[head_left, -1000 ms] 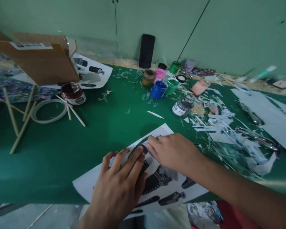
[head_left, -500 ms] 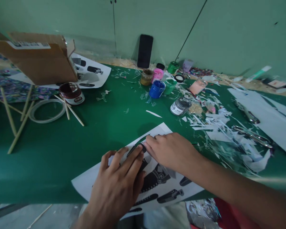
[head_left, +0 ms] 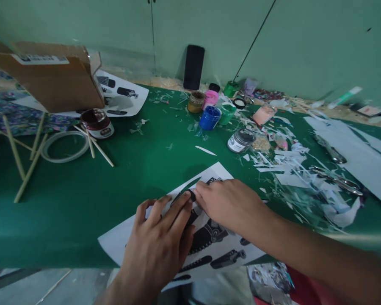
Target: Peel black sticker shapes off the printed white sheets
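A white paper sheet (head_left: 114, 243) printed with dark clipper-like shapes lies at the table's front edge, its lower part hanging over. My left hand (head_left: 160, 239) rests on it with fingers stretched forward, pressing it down. Just right of those fingertips, my right hand (head_left: 224, 199) is closed low over the sheet, fingers bent together. Whatever it may hold is hidden beneath the fingers. A narrow green slit shows in the paper near both hands' fingertips, beside a dark printed strip.
Paint jars, including a blue jar (head_left: 210, 117) and a grey-lidded jar (head_left: 240, 140), stand beyond the hands. Paper scraps and metal scissors (head_left: 336, 180) lie right. On the left are a cardboard box (head_left: 66, 87), a dark red jar (head_left: 97, 125), sticks and a tape roll (head_left: 65, 160). A phone (head_left: 193, 67) leans behind.
My right hand has shifted slightly toward me, and more of the printed shape shows above its knuckles. My left hand stays on the sheet.
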The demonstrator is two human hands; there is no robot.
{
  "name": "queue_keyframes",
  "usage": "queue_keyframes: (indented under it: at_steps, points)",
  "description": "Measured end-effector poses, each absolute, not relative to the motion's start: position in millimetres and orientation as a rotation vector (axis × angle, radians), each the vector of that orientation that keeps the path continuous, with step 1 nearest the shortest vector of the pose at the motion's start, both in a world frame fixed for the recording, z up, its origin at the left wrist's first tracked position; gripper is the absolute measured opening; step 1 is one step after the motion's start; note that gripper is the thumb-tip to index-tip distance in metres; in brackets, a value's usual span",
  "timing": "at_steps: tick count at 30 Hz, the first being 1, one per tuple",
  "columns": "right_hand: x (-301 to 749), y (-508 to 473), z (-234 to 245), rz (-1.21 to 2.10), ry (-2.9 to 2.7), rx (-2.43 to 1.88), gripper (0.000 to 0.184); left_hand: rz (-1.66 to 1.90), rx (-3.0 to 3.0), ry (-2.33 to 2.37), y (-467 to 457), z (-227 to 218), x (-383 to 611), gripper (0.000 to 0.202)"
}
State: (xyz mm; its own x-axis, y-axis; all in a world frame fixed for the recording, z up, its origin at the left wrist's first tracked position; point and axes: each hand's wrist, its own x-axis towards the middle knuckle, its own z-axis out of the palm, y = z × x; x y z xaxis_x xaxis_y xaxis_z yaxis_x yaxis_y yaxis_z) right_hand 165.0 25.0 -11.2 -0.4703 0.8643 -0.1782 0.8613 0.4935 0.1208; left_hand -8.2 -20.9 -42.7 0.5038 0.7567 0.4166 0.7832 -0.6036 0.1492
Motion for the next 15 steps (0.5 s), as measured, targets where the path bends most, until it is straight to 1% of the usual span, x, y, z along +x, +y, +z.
queue_keyframes:
  at_steps: [15]
  points:
    - [153, 15, -7, -0.016, 2.375, 1.653, 0.021, -0.741, -2.637, -1.352, -22, -44, -6, 0.029]
